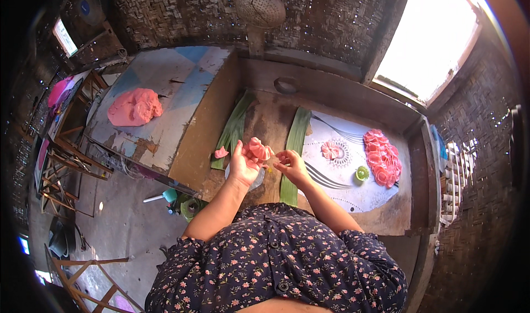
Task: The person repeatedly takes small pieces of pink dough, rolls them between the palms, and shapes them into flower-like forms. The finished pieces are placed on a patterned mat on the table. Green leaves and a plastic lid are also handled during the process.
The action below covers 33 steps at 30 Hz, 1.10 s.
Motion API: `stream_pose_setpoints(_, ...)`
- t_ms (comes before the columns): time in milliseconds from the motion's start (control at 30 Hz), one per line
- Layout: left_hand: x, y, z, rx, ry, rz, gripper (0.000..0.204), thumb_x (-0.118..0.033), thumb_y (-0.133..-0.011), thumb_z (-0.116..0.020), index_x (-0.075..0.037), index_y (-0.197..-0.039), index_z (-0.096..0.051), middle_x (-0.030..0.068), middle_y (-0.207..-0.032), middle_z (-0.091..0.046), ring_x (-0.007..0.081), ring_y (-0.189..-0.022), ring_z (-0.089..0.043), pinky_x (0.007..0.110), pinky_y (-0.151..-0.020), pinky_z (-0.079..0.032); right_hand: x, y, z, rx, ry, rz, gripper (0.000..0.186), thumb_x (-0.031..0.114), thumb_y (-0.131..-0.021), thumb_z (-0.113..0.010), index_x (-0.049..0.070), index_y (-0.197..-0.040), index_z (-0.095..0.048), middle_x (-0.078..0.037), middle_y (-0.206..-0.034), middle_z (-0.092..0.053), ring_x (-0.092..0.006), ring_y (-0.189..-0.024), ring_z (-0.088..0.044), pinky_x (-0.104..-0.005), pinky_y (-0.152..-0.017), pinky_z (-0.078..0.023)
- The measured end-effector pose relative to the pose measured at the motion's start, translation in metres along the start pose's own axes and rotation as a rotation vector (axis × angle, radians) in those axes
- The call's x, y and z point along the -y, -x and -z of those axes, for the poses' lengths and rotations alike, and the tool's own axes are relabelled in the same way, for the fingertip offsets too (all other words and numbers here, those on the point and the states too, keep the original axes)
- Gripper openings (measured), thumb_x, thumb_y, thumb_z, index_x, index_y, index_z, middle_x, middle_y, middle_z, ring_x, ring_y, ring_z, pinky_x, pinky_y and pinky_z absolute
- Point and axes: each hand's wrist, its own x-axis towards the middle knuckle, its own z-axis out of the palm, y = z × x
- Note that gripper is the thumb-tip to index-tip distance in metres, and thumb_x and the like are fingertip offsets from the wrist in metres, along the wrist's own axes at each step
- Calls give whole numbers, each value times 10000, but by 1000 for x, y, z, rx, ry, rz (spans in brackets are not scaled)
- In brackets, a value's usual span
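Note:
My left hand is closed around a ridged, flower-like piece of pink dough, held above the wooden worktop. My right hand is just right of it, thumb and fingers pinched together; whether a small thing sits between them I cannot make out. A small lump of pink dough lies on the left green leaf strip. Another leaf strip runs beside my right hand. Partly hidden behind my left hand is a clear plastic item.
A white patterned sheet at right bears a single pink flower shape, a green cup-like item and a pile of pink pieces. A big pink dough mass rests on the raised table at left. Wooden frames stand beyond it.

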Motion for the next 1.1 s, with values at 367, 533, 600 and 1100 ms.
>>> stream_pose_setpoints(367,-1,7,-4,27,17,-87,444,-431,-931,-390,-32,-967,-583,79,-966,-591,237,-908,-572,379,-835,-486,14,5,-14,291,-997,-303,375,141,-852,-575,33,-1204,-502,-79,-1072,-594,-203,-983,-576,-346,-835,-458)
stream_pose_setpoints(533,4,8,-3,36,-40,-82,450,-454,-923,-389,-57,-973,-593,70,-1001,-600,237,-955,-578,382,-860,-453,28,6,-19,244,-1244,-333,253,133,-868,-546,49,-1106,-532,-72,-1005,-594,-187,-908,-585,-342,-786,-490)
stream_pose_setpoints(600,4,8,-3,12,-34,-82,447,-451,-924,-389,-57,-979,-592,71,-1007,-601,238,-963,-577,379,-867,-447,28,5,-17,220,-1242,-334,224,159,-872,-554,50,-1067,-543,-70,-985,-594,-182,-884,-587,-338,-774,-495)
stream_pose_setpoints(1100,14,24,-15,-56,-183,-95,456,-463,-908,-417,-57,-1018,-593,55,-1005,-628,177,-956,-587,347,-916,-415,32,8,-8,55,-1200,-254,118,87,-878,-537,60,-989,-563,-59,-924,-619,-169,-869,-599,-330,-764,-496)
